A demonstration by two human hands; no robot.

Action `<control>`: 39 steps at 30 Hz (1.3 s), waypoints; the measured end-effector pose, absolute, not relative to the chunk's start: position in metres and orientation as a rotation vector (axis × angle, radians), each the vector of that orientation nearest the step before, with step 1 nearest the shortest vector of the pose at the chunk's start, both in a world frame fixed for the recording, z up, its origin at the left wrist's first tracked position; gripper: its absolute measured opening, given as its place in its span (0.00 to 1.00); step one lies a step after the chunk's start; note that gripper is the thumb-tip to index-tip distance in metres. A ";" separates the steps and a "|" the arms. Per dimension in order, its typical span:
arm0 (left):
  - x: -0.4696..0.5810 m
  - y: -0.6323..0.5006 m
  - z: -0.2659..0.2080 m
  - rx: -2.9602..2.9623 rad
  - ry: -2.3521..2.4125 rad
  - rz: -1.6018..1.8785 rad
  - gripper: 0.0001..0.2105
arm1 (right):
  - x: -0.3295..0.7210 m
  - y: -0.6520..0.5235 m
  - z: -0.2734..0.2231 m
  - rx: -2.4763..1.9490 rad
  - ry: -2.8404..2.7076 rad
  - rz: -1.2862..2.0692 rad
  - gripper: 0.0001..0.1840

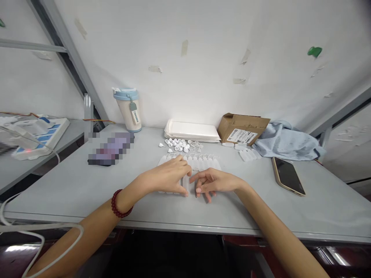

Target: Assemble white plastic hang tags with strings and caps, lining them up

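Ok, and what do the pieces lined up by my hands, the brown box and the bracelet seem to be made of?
Pieces: probably plastic, maybe silicone; they look whitish and slightly see-through.
Box: cardboard, by its matte brown surface and flat folded panels.
Bracelet: round, dark-red beads with a slight shine; wood, stone or plastic, I can't tell.

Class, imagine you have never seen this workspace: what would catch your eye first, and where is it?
The eye would probably fall first on the left hand and right hand, close together over the middle of the grey table, by a row of translucent white pieces. Next might come the dark red bead bracelet on the left wrist, then the blue-lidded cup at the back left.
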State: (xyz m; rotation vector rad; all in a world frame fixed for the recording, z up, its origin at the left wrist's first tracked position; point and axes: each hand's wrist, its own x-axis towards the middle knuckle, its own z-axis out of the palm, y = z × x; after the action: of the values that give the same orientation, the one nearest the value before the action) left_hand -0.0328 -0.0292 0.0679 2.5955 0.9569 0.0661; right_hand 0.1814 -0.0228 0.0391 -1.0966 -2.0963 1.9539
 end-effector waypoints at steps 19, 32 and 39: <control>-0.036 -0.029 0.070 2.588 0.935 -0.064 0.15 | 0.179 -0.022 0.036 -1.051 -2.083 1.988 0.28; -0.039 -0.026 0.068 2.590 0.900 0.038 0.15 | 0.181 -0.023 0.035 -1.028 -2.110 1.963 0.28; -0.036 -0.021 0.064 2.556 0.955 0.294 0.10 | 0.182 -0.021 0.038 -1.019 -2.070 1.909 0.24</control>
State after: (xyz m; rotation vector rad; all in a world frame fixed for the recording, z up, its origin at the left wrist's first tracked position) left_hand -0.0364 -0.0211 0.0641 2.5557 0.9551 0.2940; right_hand 0.1824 -0.0214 0.0384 -1.0193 -2.0696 1.9094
